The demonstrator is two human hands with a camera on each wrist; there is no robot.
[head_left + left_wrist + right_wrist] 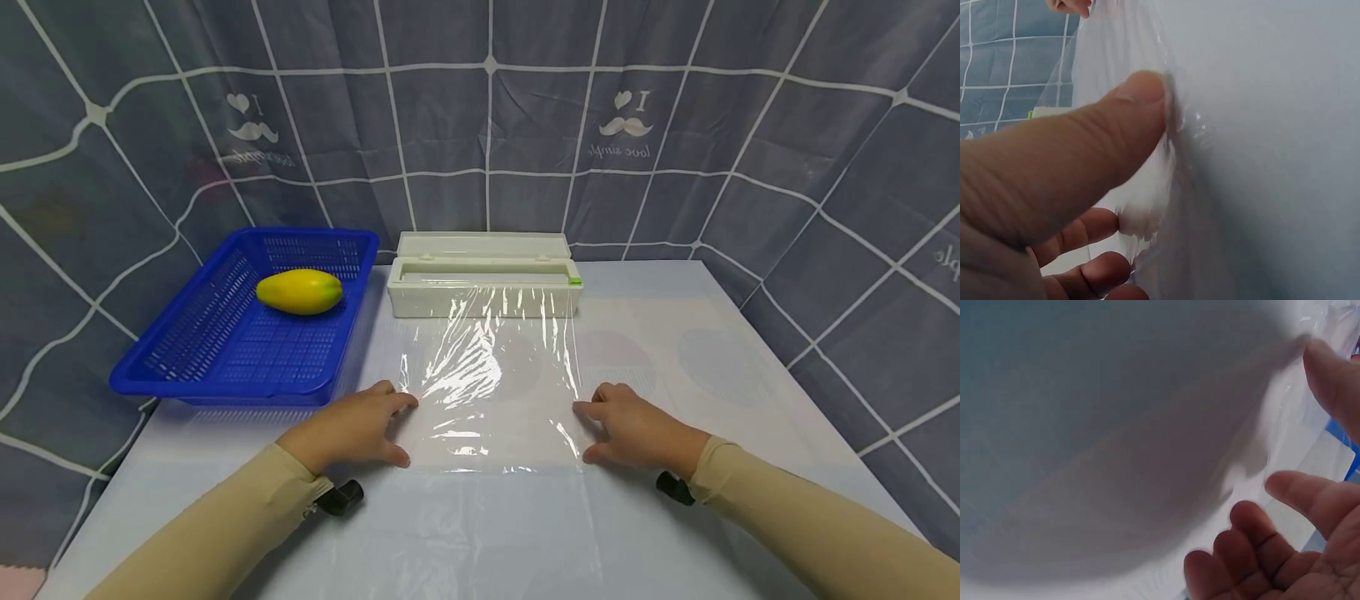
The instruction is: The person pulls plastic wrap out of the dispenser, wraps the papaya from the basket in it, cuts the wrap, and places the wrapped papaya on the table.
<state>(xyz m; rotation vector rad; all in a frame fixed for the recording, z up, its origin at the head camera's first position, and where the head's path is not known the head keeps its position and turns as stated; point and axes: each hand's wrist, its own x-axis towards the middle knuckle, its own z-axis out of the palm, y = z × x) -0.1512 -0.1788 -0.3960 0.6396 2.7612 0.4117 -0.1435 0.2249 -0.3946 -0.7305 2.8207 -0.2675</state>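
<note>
Here's the clear film (487, 383), stretched out on the table (487, 542) between two hands: just right of the left hand (360, 429), just left of the right hand (630, 425), neither plainly nearer. Its run goes far to near, from the white box (416, 300) to an edge beside both thumbs, and that line looks the one that counts! Fingers on both hands are spread, thumbs well apart from forefingers, tips at the side edges. Tough to make out: exact contact, blurred up close; the near edge, faint on white; the roll, hidden
</note>
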